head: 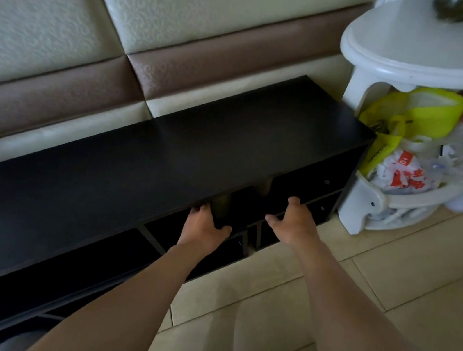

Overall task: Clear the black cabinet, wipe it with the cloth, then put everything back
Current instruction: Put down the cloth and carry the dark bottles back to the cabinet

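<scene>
Black cabinet (141, 160) stands against the padded wall (189, 15), running from eight o'clock to two o'clock. Both my arms reach into its open front near the middle. My left hand (204, 227) wraps thumb and fingers (198, 209) round a dark cylinder (220, 204) just under the top board. My right hand (293, 221), at its three o'clock, has the thumb spread wide. Its fingers go into the dark shelf, and I cannot tell what they touch. At two o'clock a white stand (429, 49) has a yellow bag (430, 113) beneath its top.
</scene>
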Motion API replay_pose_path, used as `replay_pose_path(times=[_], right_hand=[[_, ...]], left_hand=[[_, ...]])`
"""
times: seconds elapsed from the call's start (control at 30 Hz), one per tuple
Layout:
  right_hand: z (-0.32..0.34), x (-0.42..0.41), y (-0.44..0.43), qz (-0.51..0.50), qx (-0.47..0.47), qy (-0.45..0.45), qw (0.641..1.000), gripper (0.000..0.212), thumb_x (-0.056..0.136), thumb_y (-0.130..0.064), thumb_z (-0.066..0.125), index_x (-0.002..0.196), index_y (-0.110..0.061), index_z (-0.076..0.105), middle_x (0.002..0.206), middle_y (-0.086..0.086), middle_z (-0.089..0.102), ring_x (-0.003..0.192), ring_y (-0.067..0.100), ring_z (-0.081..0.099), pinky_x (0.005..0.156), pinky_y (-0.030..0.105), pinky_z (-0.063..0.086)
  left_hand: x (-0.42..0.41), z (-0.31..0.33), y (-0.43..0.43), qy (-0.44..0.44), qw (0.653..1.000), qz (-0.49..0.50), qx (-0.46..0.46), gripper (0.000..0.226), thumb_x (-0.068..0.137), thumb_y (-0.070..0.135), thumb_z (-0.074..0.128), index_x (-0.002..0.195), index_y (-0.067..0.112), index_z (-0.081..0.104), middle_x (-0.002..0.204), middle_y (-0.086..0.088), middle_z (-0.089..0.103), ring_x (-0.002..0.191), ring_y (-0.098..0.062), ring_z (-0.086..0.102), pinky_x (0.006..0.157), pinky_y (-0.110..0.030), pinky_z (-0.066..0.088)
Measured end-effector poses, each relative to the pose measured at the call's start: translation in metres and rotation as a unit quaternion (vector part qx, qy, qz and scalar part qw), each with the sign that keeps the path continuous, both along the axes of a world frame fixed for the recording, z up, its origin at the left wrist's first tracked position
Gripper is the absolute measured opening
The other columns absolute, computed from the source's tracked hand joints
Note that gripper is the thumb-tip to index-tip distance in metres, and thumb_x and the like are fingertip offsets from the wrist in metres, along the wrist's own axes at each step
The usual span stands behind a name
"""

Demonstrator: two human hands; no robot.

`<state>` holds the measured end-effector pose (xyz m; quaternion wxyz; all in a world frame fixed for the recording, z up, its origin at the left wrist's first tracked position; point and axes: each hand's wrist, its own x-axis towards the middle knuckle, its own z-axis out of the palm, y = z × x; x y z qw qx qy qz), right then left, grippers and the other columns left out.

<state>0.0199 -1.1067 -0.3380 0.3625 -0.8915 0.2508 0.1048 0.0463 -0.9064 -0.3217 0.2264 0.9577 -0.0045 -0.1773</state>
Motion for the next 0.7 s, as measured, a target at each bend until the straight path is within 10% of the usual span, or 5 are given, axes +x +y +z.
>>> replay_pose_path(times=[0.7], right_hand=[[0.444,-0.145,0.077,0.123,-0.137,0.091,0.979,0.067,0.095,-0.046,0.06,0.148,-0.016,0.032,0.143,0.011,0.046,0.13,0.031,0.05,0.097,0.042,0.048]], left_hand=[[-0.087,0.437,0.082,0.039,0.967,-0.242,0.065,0.084,0.09,0.056,0.062,0.156,0.019,0.026,0.155,-0.005,0.033,0.139,-0.027,0.038,0.114,-0.046,0.037]])
